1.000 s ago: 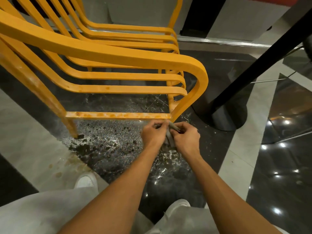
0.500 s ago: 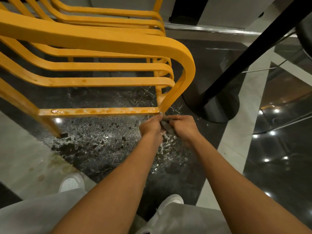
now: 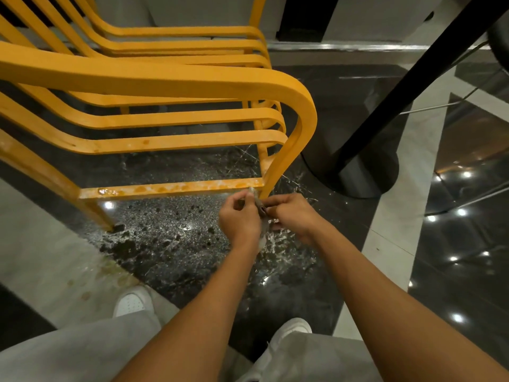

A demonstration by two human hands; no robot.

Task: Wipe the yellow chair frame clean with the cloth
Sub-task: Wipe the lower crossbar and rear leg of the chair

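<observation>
A stack of yellow chair frames (image 3: 170, 78) stands in front of me, the nearest arm curving down to a front leg (image 3: 278, 172). The low crossbar (image 3: 170, 187) shows orange stains and wet spots. My left hand (image 3: 239, 220) and my right hand (image 3: 293, 215) meet just below the foot of that leg. Both pinch a small grey cloth (image 3: 261, 209) between them; most of the cloth is hidden by the fingers, with a strip hanging down between the wrists.
The dark speckled floor (image 3: 170, 230) under the chairs is wet and littered with dirt clumps. A black pole with a round base (image 3: 366, 172) stands to the right. Pale floor tiles (image 3: 41, 260) lie at the left. My white shoes (image 3: 133, 300) and grey trousers are below.
Both hands stayed together on the cloth at the leg's foot; the left fingers have lifted slightly toward the crossbar's end. The view shifted as my head moved.
</observation>
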